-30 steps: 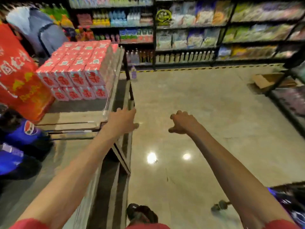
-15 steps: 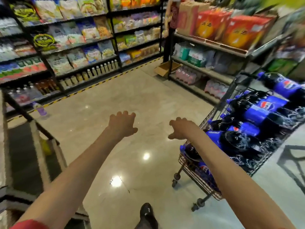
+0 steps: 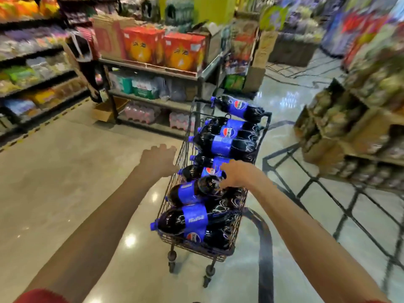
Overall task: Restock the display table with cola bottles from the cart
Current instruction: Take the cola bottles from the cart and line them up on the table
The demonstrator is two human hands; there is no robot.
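A wire shopping cart [image 3: 168, 193] stands on the shop floor in front of me, piled with several large cola bottles [image 3: 192, 219] lying on their sides, dark with blue labels and caps. My right hand [image 3: 237, 173] reaches over the middle of the pile, its fingers spread and touching or just above a bottle [image 3: 194, 191]; it grips nothing that I can see. To the left of the cart's rim my left hand [image 3: 160, 159] hovers, fingers relaxed, holding nothing. The display table is out of view.
A metal rack [image 3: 153, 71] with orange boxes and water packs stands behind the cart. Shelves of packaged goods [image 3: 32, 73] line the left. Stacked crates of produce [image 3: 349, 119] stand at the right. An open cardboard box [image 3: 107, 110] lies on the floor.
My view has swung right from the table with red cartons to the cart, now straight ahead. Both hands have moved toward the cart; the right one now reaches over the bottles.
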